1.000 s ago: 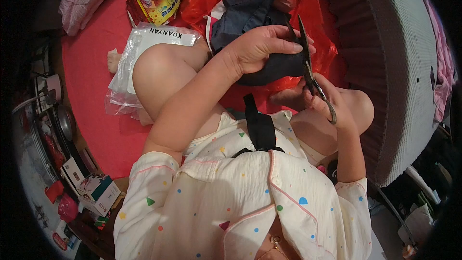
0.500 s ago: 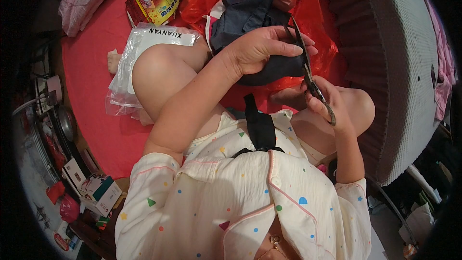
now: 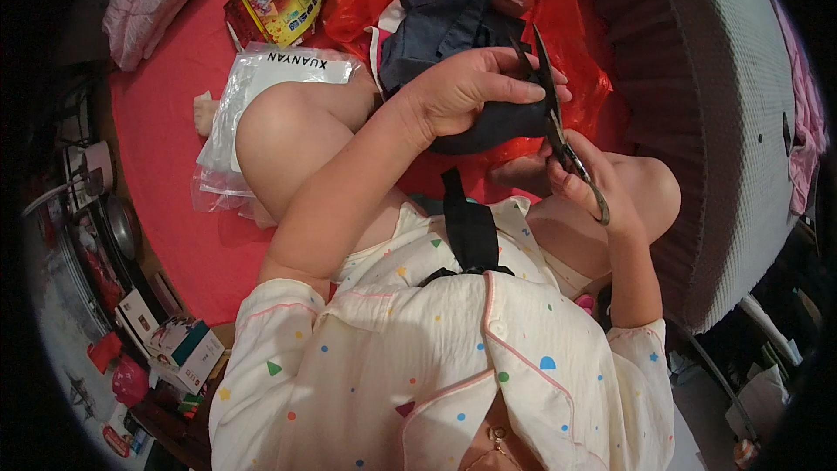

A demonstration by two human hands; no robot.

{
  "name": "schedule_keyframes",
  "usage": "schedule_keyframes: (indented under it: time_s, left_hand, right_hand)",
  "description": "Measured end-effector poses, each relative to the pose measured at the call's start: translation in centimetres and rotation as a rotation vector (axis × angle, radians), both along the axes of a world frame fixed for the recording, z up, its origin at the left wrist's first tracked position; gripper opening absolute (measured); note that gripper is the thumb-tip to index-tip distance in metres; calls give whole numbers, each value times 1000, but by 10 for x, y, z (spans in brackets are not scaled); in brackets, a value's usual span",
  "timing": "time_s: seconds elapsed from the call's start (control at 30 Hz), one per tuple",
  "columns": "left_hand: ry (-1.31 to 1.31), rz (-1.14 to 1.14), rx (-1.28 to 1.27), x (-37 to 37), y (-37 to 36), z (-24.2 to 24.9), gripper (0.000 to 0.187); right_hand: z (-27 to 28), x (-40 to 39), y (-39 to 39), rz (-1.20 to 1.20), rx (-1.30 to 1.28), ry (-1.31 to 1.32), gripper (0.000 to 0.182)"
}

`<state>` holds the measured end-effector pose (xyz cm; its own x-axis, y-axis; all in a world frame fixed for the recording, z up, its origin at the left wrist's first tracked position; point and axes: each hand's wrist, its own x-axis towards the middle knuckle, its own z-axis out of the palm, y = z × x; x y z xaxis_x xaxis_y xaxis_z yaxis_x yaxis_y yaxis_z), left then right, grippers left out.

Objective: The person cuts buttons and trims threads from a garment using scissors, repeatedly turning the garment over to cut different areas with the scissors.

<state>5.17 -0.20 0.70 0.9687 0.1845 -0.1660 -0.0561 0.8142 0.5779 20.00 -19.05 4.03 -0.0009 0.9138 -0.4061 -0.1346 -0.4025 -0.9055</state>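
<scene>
My right hand (image 3: 595,181) grips a pair of dark scissors (image 3: 558,126) by the handles, with the blades pointing away from me and apart. My left hand (image 3: 471,92) reaches across to the blades, its thumb on the near side and its fingertips showing just past them. The fingers are closed, but what they pinch, if anything, is hidden. Dark navy cloth (image 3: 445,26) lies behind and below my left hand, partly covered by it. A black strap (image 3: 471,231) hangs at my waist.
A red plastic bag (image 3: 575,52) spreads under the cloth. Clear packaging (image 3: 222,144) and a yellow-and-red packet (image 3: 288,0) lie on the red sheet (image 3: 166,201) at left. A pink pillow (image 3: 157,4) is at far left, a grey padded panel (image 3: 724,122) at right.
The scissors have shifted slightly up and to the left, their blades a little more upright. Both hands stay in nearly the same place.
</scene>
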Motion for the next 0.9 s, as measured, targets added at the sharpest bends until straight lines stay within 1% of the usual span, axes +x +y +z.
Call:
schedule_keyframes:
  time_s: [0.07, 0.2, 0.3, 0.37, 0.47, 0.6, 0.67, 0.8, 0.9]
  left_hand:
    - [1, -5, 22, 0, 1, 0, 36]
    - [-8, -20, 31, -1, 1, 0, 36]
    - [-36, -21, 60, 0, 0, -3, 36]
    - [-45, -27, 59, 1, 0, -5, 35]
    - [-55, -31, 65, 0, 0, -5, 35]
    - [-29, -34, 70, 0, 0, -3, 35]
    - [-12, -43, 78, 0, -1, -2, 35]
    - [-4, -63, 48, 0, -2, -5, 36]
    - [-4, -55, 59, 0, -2, -5, 36]
  right_hand:
    - [-2, 2, -1, 4, 14, -65, 66]
    - [-2, -1, -3, -32, -23, -5, 65]
    - [-2, 3, -4, -16, -20, -47, 65]
    - [7, 4, -3, -4, -24, 38, 54]
    - [3, 8, -5, 21, -44, -1, 53]
    - [3, 2, -6, 11, -62, -6, 55]
    - [-6, -5, -8, -16, 16, -33, 64]
    - [-7, -6, -8, -20, 26, 11, 65]
    - [-5, -3, -7, 1, 15, -46, 65]
